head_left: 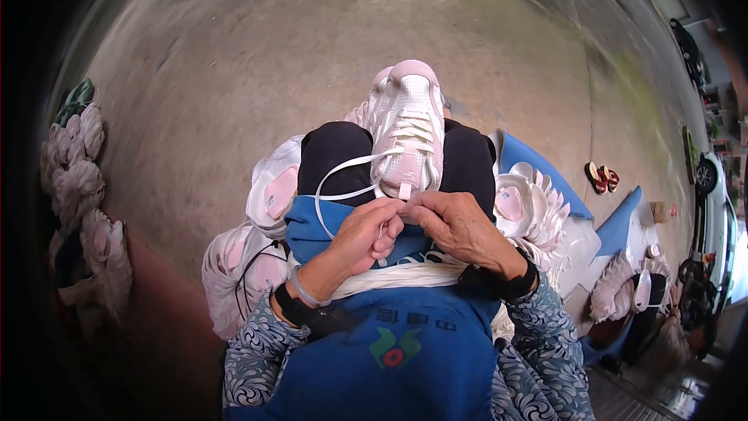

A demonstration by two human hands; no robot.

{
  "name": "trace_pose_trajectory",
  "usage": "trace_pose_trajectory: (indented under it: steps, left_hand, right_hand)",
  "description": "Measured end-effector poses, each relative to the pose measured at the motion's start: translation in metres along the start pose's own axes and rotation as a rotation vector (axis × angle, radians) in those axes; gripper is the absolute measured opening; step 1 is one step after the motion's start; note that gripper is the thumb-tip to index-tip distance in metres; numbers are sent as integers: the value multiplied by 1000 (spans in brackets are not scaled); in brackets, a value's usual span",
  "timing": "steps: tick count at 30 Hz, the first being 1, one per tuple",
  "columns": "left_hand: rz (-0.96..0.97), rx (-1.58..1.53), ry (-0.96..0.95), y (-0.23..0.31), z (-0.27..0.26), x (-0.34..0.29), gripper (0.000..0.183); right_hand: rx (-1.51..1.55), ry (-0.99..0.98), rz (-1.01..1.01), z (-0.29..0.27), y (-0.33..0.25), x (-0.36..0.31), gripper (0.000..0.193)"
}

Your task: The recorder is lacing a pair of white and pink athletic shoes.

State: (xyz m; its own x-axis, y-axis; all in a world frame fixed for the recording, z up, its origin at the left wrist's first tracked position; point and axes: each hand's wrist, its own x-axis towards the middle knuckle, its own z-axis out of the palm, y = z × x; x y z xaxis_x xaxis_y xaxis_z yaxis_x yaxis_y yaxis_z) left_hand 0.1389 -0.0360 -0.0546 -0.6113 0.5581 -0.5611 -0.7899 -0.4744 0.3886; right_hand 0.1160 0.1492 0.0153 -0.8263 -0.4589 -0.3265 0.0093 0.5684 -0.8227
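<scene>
Setting: outdoor piecework spot for shoe assembly, in a yard or at a roadside. Ground is a bare concrete floor (257, 54), stained and weathered, in daylight. Parked car (721, 210) at the right edge; a pair of sandals (601, 178) left lying on the concrete. Stacks of identical pink-and-white shoe uppers (269, 191) heaped to the left, matching stacks (530, 210) on a blue sheet (619, 226) to the right, more piled (82, 179) at the far left edge. One laced pink sneaker (409, 129) rests on the worker's knees. No counter.
</scene>
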Motion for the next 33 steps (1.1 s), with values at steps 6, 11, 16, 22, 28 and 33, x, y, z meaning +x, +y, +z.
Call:
trace_pose_trajectory:
  steps: [6,11,16,22,28,33]
  left_hand:
    - [202,262,13,40,-8,-32,23]
    - [720,479,149,112,-20,-68,28]
    - [1194,392,191,171,-54,-121,27]
    - [1458,386,90,192,-87,-170,26]
    - [1488,517,266,180,-68,-161,24]
    - [1322,632,140,163,-52,-133,20]
  right_hand:
    - [297,-151,148,29,12,-7,27]
    - [529,16,302,39,9,-9,40]
    - [723,155,413,49,12,-13,44]
    - [1166,226,445,53,7,-10,31]
    - [1548,263,404,60,17,-6,19]
    - [1670,77,331,57,38,9,24]
